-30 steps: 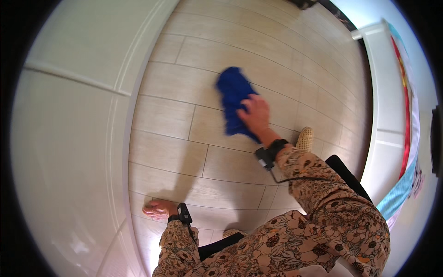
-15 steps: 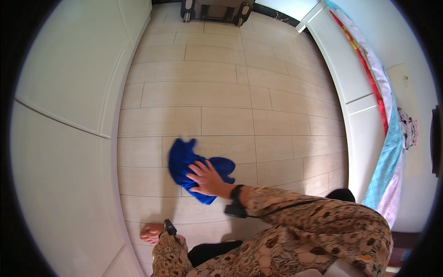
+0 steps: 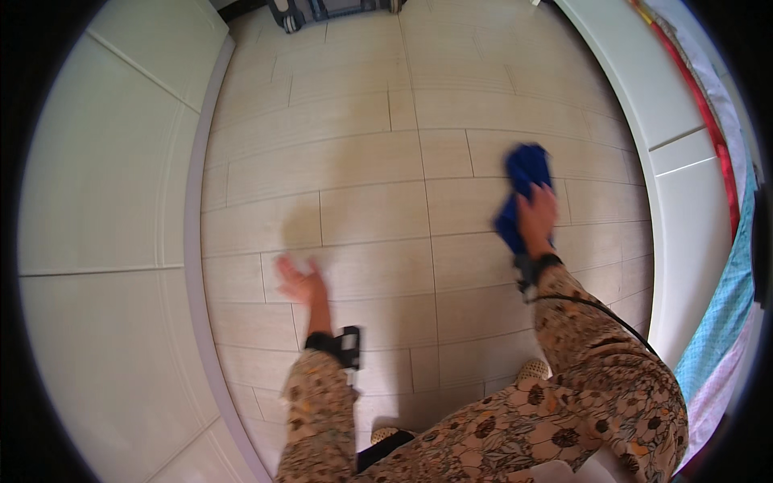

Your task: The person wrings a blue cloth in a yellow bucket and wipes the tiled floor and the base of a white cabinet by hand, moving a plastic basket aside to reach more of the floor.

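A bunched blue cloth (image 3: 527,165) lies against the tiled floor at the right. My right hand (image 3: 538,216) is on its near side, pressing and gripping it, with the fingers slightly smeared by motion. Parts of the cloth stick out beyond the fingertips and to the left of the palm. My left hand (image 3: 302,283) is over the floor at the left, its fingers spread and holding nothing; it is blurred too. Dark straps with small devices sit on both wrists, and a black cable runs along the right sleeve.
White cabinet fronts (image 3: 105,193) line the left side. A white bed frame (image 3: 684,177) with coloured bedding (image 3: 717,330) runs along the right. A wheeled suitcase (image 3: 334,10) stands at the far end. My patterned shoes (image 3: 533,370) are at the near edge.
My right hand and the blue cloth have swept from the middle left to the right and farther away. My left hand has come up off the floor near the cabinet, its fingers spread.
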Tool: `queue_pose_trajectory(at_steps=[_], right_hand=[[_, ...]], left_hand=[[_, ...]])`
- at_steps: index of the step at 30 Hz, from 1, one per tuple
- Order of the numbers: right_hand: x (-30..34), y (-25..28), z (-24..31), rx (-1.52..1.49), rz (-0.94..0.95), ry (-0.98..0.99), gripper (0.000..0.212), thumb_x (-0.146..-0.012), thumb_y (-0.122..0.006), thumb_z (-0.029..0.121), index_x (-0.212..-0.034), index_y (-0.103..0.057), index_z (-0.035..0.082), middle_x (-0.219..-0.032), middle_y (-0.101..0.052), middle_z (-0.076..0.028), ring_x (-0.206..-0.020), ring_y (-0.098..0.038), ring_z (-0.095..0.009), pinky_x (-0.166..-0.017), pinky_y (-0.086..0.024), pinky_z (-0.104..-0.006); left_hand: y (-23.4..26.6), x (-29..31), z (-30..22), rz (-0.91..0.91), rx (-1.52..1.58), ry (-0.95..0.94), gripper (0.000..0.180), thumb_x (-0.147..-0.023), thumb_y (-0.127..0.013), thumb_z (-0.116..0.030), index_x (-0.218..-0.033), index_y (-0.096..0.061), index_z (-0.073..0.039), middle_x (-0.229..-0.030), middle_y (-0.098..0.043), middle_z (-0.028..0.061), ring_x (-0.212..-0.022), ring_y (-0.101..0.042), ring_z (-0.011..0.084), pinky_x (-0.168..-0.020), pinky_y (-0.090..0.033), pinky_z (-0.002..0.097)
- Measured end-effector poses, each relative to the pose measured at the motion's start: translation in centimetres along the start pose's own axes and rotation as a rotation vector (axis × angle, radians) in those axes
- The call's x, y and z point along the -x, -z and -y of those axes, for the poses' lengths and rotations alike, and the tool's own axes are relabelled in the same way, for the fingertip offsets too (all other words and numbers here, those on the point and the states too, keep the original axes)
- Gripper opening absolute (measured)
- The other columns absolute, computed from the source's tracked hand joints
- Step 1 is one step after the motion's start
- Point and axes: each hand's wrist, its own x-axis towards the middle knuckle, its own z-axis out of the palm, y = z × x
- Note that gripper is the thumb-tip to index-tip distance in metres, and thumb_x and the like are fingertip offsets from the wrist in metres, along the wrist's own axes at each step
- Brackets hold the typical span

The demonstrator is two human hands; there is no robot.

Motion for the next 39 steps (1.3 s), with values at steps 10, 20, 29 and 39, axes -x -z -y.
queue_pose_trajectory(at_steps=[10,20,29,39], right_hand=[[2.3,4.0,9.6,-0.262,0.173,0.210,0.044,-0.075,-0.065,0.034,-0.113,-0.056,0.014,-0.117,-0.051,-0.010,-0.110,-0.046,-0.031,-0.092,-0.036,-0.0470],[-10.4,-8.4,40.1,-0.665,0.208,0.798,0.045,-0.077,-0.060,0.035,-0.118,-0.055,0.016,-0.131,-0.045,-0.009,-0.124,-0.035,-0.031,-0.101,-0.023,-0.0561],[-21.7,-11.6,24.8,-0.221,0.122,0.084,0.053,-0.079,-0.058,0.039,-0.125,-0.047,0.016,-0.129,-0.041,-0.010,-0.118,-0.036,-0.032,-0.095,-0.028,-0.0540],[-4.2,4.1,-10.5,0.185,-0.027,-0.493,0.053,-0.078,-0.060,0.042,-0.123,-0.049,0.018,-0.129,-0.044,-0.008,-0.117,-0.041,-0.031,-0.095,-0.033,-0.0506]], left_hand=[[-3.3,7.5,-10.3,0.081,-0.206,-0.152,0.056,-0.091,-0.042,-0.034,-0.140,-0.027,-0.011,-0.149,-0.016,0.0131,-0.139,-0.011,0.0311,-0.106,-0.012,0.0557],[-1.9,8.2,-10.4,0.115,-0.323,-0.116,0.055,-0.091,-0.039,-0.035,-0.140,-0.028,-0.012,-0.150,-0.017,0.0086,-0.139,-0.011,0.0287,-0.107,-0.011,0.0533],[-1.6,8.1,-9.2,-0.016,-0.415,-0.216,0.054,-0.093,-0.037,-0.036,-0.139,-0.029,-0.010,-0.148,-0.022,0.0101,-0.138,-0.017,0.0292,-0.107,-0.016,0.0516],[-2.2,7.8,-9.3,-0.139,-0.437,-0.297,0.051,-0.095,-0.031,-0.040,-0.137,-0.033,-0.012,-0.144,-0.031,0.0086,-0.132,-0.028,0.0291,-0.096,-0.031,0.0512]])
